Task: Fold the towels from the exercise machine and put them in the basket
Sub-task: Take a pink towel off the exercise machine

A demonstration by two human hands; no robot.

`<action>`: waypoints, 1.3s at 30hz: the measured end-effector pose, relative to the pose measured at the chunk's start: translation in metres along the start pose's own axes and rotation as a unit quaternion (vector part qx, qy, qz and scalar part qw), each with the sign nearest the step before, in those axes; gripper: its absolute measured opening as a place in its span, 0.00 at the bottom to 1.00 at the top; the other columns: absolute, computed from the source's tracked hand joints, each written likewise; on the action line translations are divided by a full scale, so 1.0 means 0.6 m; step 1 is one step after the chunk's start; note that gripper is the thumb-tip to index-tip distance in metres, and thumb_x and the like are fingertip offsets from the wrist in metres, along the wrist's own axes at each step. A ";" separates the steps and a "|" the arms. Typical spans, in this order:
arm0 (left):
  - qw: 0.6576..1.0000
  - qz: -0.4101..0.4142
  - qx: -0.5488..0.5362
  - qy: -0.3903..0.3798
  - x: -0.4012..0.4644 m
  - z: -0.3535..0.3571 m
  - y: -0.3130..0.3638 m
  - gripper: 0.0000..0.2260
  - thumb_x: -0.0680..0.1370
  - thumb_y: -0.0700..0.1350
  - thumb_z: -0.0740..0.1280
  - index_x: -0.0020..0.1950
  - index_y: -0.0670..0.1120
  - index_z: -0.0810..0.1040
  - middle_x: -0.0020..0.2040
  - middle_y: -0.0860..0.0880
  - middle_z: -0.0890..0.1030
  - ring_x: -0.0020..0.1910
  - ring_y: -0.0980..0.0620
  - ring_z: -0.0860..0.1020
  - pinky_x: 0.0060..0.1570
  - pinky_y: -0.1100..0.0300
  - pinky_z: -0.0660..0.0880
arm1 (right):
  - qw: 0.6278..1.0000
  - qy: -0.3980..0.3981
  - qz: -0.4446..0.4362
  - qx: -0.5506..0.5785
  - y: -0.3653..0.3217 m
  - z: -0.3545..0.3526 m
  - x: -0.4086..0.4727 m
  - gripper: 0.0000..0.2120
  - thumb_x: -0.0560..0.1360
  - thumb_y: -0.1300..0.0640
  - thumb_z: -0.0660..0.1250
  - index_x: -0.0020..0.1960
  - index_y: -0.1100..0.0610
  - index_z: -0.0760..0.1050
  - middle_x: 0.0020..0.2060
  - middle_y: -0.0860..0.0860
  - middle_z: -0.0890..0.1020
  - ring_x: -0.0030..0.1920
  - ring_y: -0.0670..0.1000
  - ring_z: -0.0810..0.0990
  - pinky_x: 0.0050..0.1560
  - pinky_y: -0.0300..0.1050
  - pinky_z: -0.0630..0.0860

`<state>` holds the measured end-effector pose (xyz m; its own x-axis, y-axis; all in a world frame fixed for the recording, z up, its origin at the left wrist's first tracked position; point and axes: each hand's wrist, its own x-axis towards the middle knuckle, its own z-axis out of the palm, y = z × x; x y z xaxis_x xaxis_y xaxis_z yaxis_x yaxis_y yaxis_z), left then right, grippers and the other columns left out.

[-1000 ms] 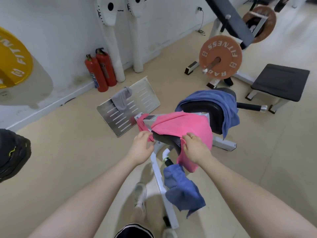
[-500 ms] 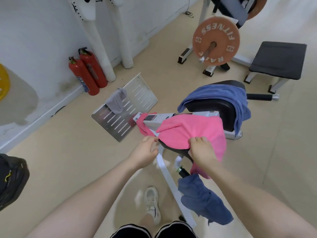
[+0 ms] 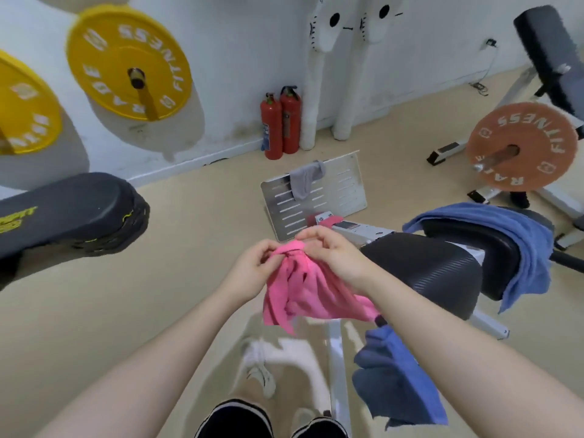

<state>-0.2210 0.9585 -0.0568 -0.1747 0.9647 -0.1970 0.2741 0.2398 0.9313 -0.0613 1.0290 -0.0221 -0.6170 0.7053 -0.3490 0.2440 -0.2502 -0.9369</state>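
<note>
Above the black padded seat of the exercise machine, a person held a pink towel lifted clear of the seat. Both hands met at the towel's gathered top edge: the left hand pinched it with curled fingers, and the right hand gripped it beside the left, fingers bent over the cloth. The towel hung bunched below the hands. Over the backrest behind the seat lay a blue towel. Another blue towel hung from a handle below the seat. Beyond the seat, a grey towel draped over a slotted metal footplate. Two red fire extinguishers stood against the wall past the footplate.
</note>
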 end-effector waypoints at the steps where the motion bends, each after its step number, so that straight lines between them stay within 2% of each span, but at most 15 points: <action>1: 0.999 -0.018 -0.022 0.028 -0.016 -0.026 -0.004 0.11 0.78 0.38 0.62 0.40 0.52 0.74 0.34 0.54 0.76 0.30 0.65 0.71 0.38 0.64 0.68 | 1.000 -0.016 -0.005 -0.019 -0.010 0.022 0.012 0.08 0.77 0.65 0.60 0.48 0.52 0.73 0.33 0.49 0.72 0.32 0.46 0.71 0.34 0.36 0.69; 4: 0.990 -0.056 -0.079 0.098 -0.054 -0.111 -0.023 0.11 0.79 0.39 0.62 0.39 0.51 0.75 0.29 0.58 0.78 0.27 0.66 0.72 0.32 0.71 0.69 | 0.995 -0.057 -0.018 -0.082 -0.030 0.097 0.058 0.09 0.76 0.63 0.63 0.44 0.50 0.72 0.31 0.50 0.69 0.31 0.47 0.66 0.32 0.39 0.62; 7: 0.983 -0.073 -0.098 0.139 -0.074 -0.202 -0.039 0.10 0.78 0.39 0.62 0.39 0.49 0.77 0.32 0.57 0.79 0.30 0.66 0.74 0.34 0.73 0.70 | 0.989 -0.087 -0.026 -0.120 -0.049 0.180 0.109 0.08 0.76 0.61 0.65 0.41 0.51 0.71 0.29 0.48 0.69 0.29 0.46 0.65 0.31 0.40 0.60; 10: 0.978 -0.077 -0.102 0.162 -0.081 -0.302 -0.059 0.06 0.78 0.39 0.62 0.43 0.44 0.77 0.37 0.51 0.78 0.33 0.62 0.74 0.35 0.72 0.71 | 0.979 -0.119 -0.042 -0.160 -0.068 0.270 0.172 0.08 0.76 0.61 0.65 0.40 0.51 0.70 0.30 0.47 0.69 0.29 0.43 0.67 0.30 0.35 0.63; 13: 0.974 -0.075 -0.112 0.180 -0.083 -0.405 -0.082 0.07 0.78 0.38 0.62 0.42 0.45 0.76 0.36 0.50 0.77 0.29 0.65 0.74 0.32 0.73 0.70 | 0.970 -0.137 -0.051 -0.196 -0.095 0.369 0.239 0.09 0.76 0.62 0.64 0.39 0.51 0.69 0.31 0.47 0.71 0.31 0.43 0.69 0.29 0.29 0.65; 16: 0.974 -0.079 -0.101 0.187 -0.084 -0.513 -0.100 0.07 0.78 0.38 0.62 0.42 0.45 0.77 0.33 0.52 0.77 0.26 0.67 0.72 0.27 0.73 0.68 | 0.963 -0.133 -0.066 -0.224 -0.125 0.474 0.306 0.11 0.75 0.63 0.65 0.38 0.51 0.70 0.31 0.47 0.72 0.32 0.45 0.69 0.36 0.36 0.67; 18: 0.978 -0.081 -0.104 0.164 -0.084 -0.585 -0.114 0.06 0.78 0.39 0.63 0.43 0.47 0.78 0.34 0.53 0.80 0.30 0.65 0.75 0.31 0.71 0.70 | 0.963 -0.131 -0.070 -0.223 -0.140 0.539 0.348 0.10 0.74 0.63 0.65 0.37 0.51 0.70 0.30 0.47 0.73 0.31 0.44 0.70 0.36 0.38 0.68; 20: 0.983 -0.077 -0.118 0.116 -0.085 -0.654 -0.130 0.06 0.77 0.38 0.64 0.48 0.48 0.77 0.41 0.49 0.83 0.38 0.58 0.79 0.40 0.68 0.73 | 0.972 -0.134 -0.050 -0.188 -0.158 0.599 0.385 0.08 0.75 0.61 0.65 0.38 0.52 0.71 0.30 0.48 0.74 0.30 0.44 0.72 0.34 0.37 0.69; 23: 0.987 -0.071 -0.106 0.095 -0.082 -0.746 -0.159 0.11 0.76 0.35 0.64 0.52 0.51 0.76 0.43 0.51 0.83 0.41 0.58 0.80 0.42 0.69 0.75 | 0.975 -0.111 -0.046 -0.187 -0.179 0.677 0.445 0.09 0.75 0.58 0.66 0.37 0.51 0.70 0.32 0.48 0.75 0.32 0.45 0.73 0.35 0.39 0.70; 25: 0.986 -0.074 -0.104 0.104 -0.077 -0.798 -0.177 0.12 0.76 0.35 0.64 0.50 0.52 0.77 0.43 0.51 0.83 0.42 0.57 0.80 0.43 0.68 0.75 | 0.962 -0.093 -0.071 -0.247 -0.190 0.717 0.485 0.11 0.74 0.59 0.66 0.35 0.50 0.69 0.33 0.46 0.75 0.35 0.47 0.74 0.40 0.40 0.71; 27: 0.985 -0.078 -0.111 0.109 -0.061 -0.848 -0.198 0.13 0.77 0.34 0.63 0.49 0.53 0.79 0.46 0.50 0.83 0.46 0.57 0.80 0.47 0.67 0.76 | 0.951 -0.106 -0.080 -0.278 -0.204 0.751 0.530 0.11 0.73 0.63 0.64 0.36 0.51 0.70 0.34 0.45 0.76 0.39 0.48 0.75 0.39 0.36 0.71; 30: 0.979 -0.089 -0.093 0.158 -0.026 -0.924 -0.230 0.12 0.77 0.35 0.63 0.48 0.52 0.78 0.47 0.52 0.82 0.47 0.57 0.79 0.51 0.67 0.73 | 0.948 -0.118 -0.079 -0.283 -0.228 0.796 0.599 0.09 0.73 0.67 0.62 0.40 0.54 0.72 0.36 0.44 0.75 0.36 0.45 0.74 0.27 0.27 0.67; 32: 0.969 -0.102 -0.084 0.209 -0.001 -0.968 -0.253 0.10 0.77 0.37 0.63 0.51 0.51 0.77 0.47 0.53 0.81 0.49 0.57 0.77 0.50 0.69 0.72 | 0.949 -0.121 -0.089 -0.279 -0.241 0.827 0.643 0.10 0.73 0.68 0.62 0.39 0.53 0.71 0.36 0.45 0.75 0.35 0.45 0.74 0.29 0.28 0.69; 36: 0.953 -0.125 -0.109 0.254 0.066 -1.067 -0.286 0.09 0.78 0.41 0.62 0.55 0.53 0.75 0.51 0.48 0.81 0.49 0.53 0.78 0.50 0.62 0.72 | 0.932 -0.202 -0.109 -0.282 -0.279 0.900 0.752 0.09 0.75 0.67 0.61 0.39 0.56 0.72 0.36 0.51 0.79 0.34 0.47 0.78 0.30 0.27 0.71; 39: 0.946 -0.147 -0.117 0.265 0.119 -1.152 -0.294 0.08 0.78 0.43 0.62 0.55 0.54 0.73 0.47 0.49 0.81 0.44 0.53 0.78 0.45 0.60 0.73 | 0.894 -0.245 -0.154 -0.341 -0.316 0.962 0.841 0.11 0.74 0.64 0.61 0.38 0.50 0.71 0.35 0.48 0.80 0.36 0.50 0.81 0.36 0.39 0.77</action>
<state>-0.9354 0.9098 -0.0236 -0.6768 0.6556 -0.3349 -0.0659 0.3992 0.9145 -0.8507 1.0493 -0.0309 -0.9469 0.2533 -0.1980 0.3016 0.4864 -0.8200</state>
